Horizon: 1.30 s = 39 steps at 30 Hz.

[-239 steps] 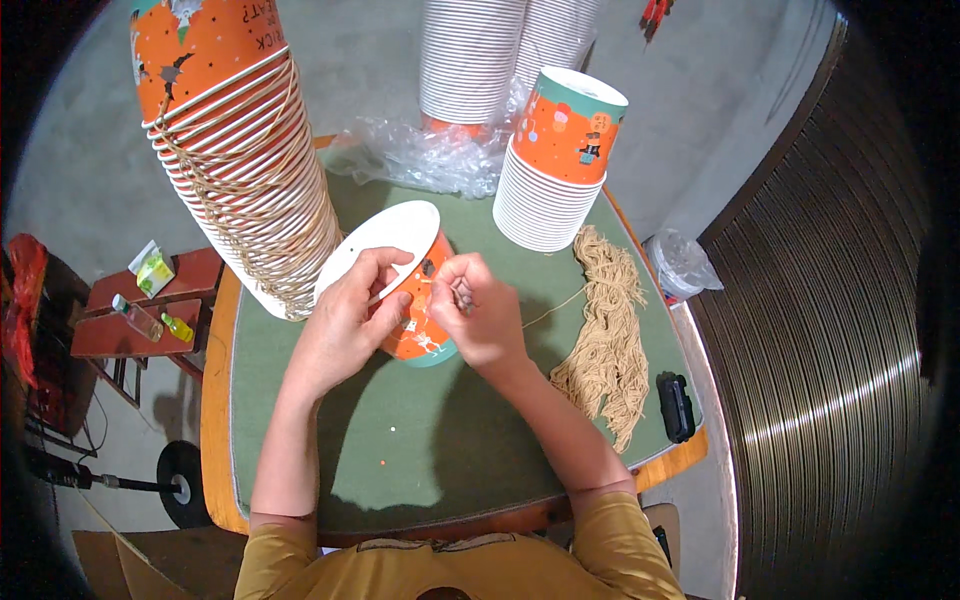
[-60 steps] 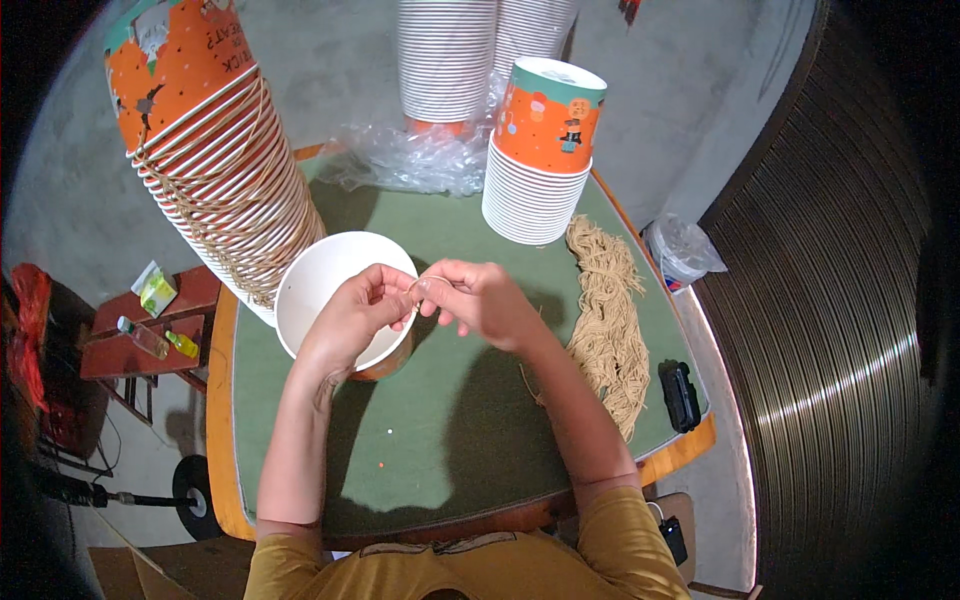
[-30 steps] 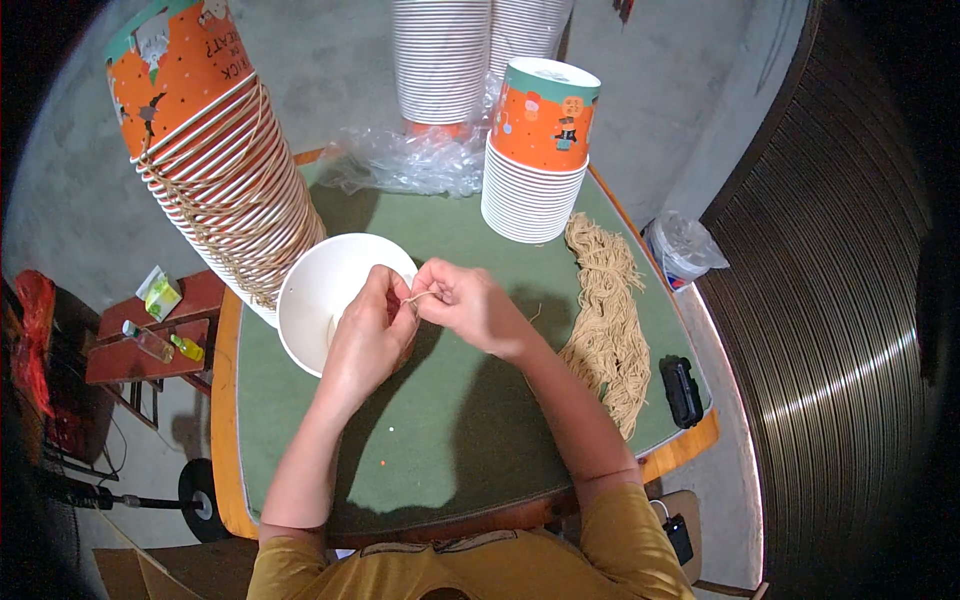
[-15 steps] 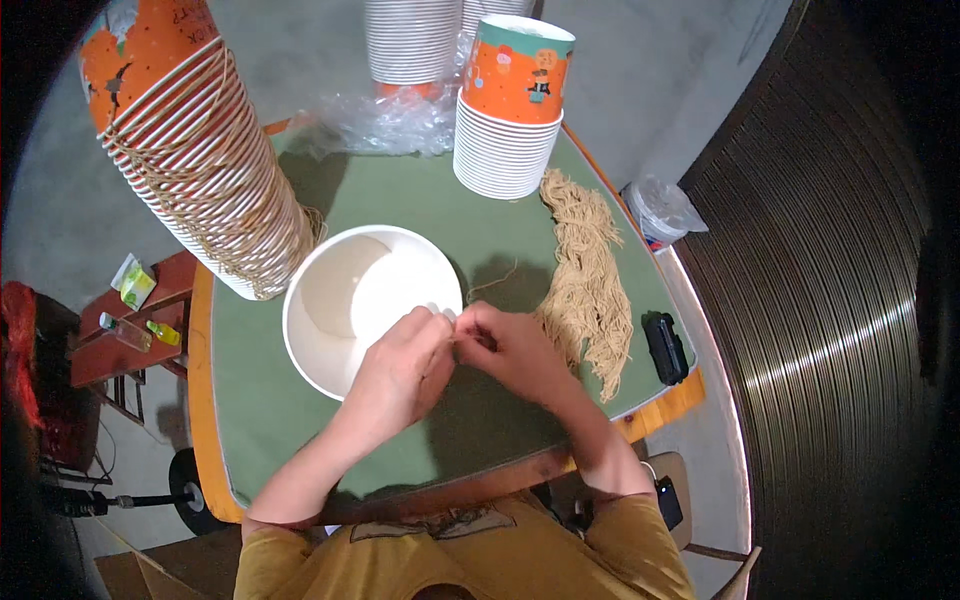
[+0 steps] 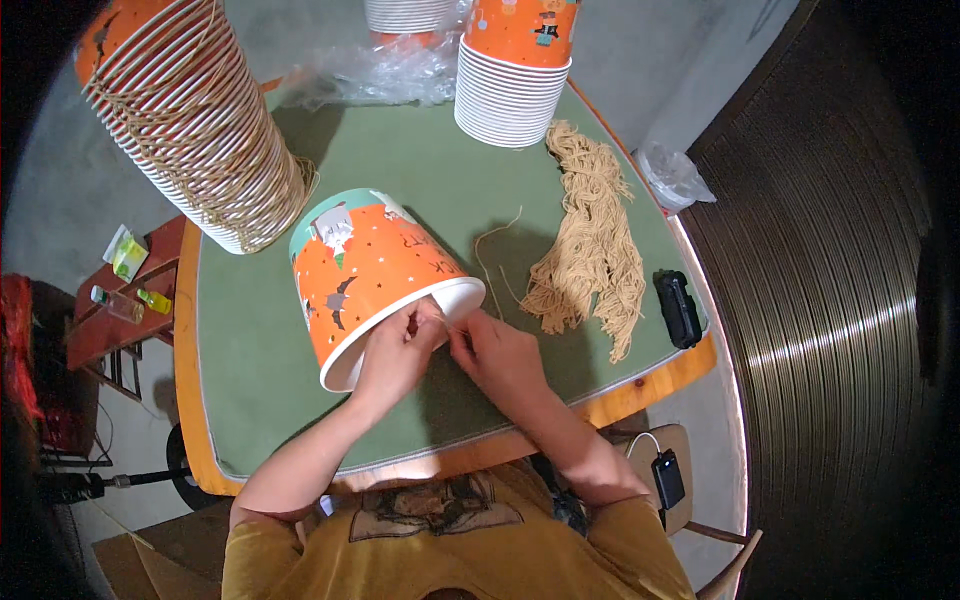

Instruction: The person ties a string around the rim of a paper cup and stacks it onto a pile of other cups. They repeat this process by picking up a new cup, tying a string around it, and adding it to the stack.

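Observation:
An orange paper bucket (image 5: 385, 265) with bat and ghost-like prints and a green base band lies tilted on the table, its white open rim toward me. My left hand (image 5: 395, 352) is at the mouth of the bucket, fingers pinched just inside the rim on a thin beige string. Close beside it, my right hand (image 5: 502, 362) pinches the same string at the rim's right side. Loose string (image 5: 484, 262) trails on the green cloth beyond my right hand. The fingertips partly hide where the string meets the bucket.
A leaning stack of buckets (image 5: 195, 130) draped with strings stands at left. Another stack (image 5: 510, 95) is at the far right, beside clear plastic wrap (image 5: 375, 75). A beige string bundle (image 5: 590, 240) and a black case (image 5: 678, 309) lie on the table's right side.
The bucket has tipped from mouth-up to mouth toward me, showing its orange printed side. Both hands stay together at its rim. The view has shifted, so the table appears higher.

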Tool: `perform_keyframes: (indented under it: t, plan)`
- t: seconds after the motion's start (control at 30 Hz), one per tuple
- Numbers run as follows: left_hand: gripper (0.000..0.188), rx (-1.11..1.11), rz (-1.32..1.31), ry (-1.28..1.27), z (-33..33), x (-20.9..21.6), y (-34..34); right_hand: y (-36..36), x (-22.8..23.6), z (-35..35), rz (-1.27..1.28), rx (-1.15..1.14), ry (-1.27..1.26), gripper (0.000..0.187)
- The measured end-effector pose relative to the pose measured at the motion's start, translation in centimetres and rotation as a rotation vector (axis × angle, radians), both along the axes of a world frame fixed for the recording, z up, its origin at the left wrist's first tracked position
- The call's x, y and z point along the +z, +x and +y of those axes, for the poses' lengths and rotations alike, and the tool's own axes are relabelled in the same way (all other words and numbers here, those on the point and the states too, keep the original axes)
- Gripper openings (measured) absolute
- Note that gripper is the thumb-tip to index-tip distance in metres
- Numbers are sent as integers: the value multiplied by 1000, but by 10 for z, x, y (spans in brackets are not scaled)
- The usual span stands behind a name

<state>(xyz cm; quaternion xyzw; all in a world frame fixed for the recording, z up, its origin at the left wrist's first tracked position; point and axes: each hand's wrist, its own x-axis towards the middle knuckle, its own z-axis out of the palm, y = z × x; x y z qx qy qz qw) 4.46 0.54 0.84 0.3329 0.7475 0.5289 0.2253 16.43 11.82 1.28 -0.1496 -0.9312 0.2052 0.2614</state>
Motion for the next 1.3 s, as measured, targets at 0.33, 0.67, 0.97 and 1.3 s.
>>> perform_keyframes:
  t: [0.33,0.67,0.97,1.3]
  plan:
    - [15,110,-341,89,6,-1,-6,4,-3,-10,103,-80,90,20]
    - [19,-50,-636,283,11,5,-8,5,-6,-1,-3,-49,-68,19]
    - [21,-72,-34,162,19,2,-2,6,5,1,-123,-51,-151,16]
    - [22,-63,52,-49,19,16,0,23,17,49,201,-199,232,21]
